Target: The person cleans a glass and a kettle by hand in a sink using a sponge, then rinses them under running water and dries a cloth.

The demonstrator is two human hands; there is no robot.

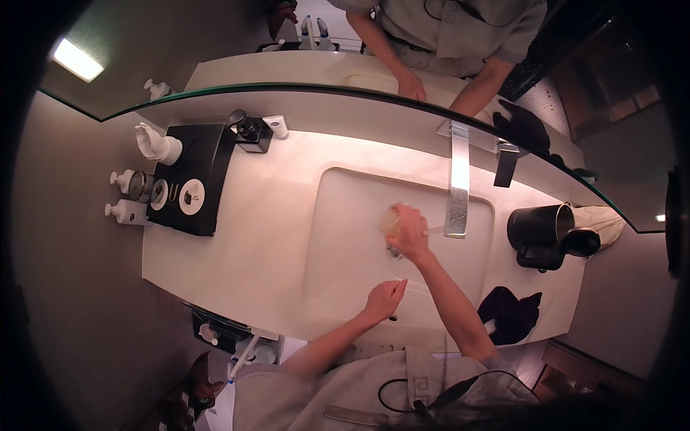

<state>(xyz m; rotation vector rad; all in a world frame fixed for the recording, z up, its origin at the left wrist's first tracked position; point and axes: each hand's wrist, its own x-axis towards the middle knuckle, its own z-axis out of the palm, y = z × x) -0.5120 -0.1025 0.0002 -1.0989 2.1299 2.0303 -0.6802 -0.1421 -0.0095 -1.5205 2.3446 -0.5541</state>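
A white rectangular sink basin lies before me, set in a pale counter. Over the drain area, my right hand grips a pale yellowish, blurred object, perhaps a sponge or a small cup. The chrome faucet spout reaches over the basin just right of that hand, with what looks like water between them. My left hand is held above the near part of the basin with its fingers curled. Something whitish shows at its fingertips, too small to identify, and the inside of the hand is hidden.
On the right stand a black electric kettle with its lid raised and a dark cloth. Leftward are a black tray box, a black pump bottle and white pump bottles. A mirror overhangs the back.
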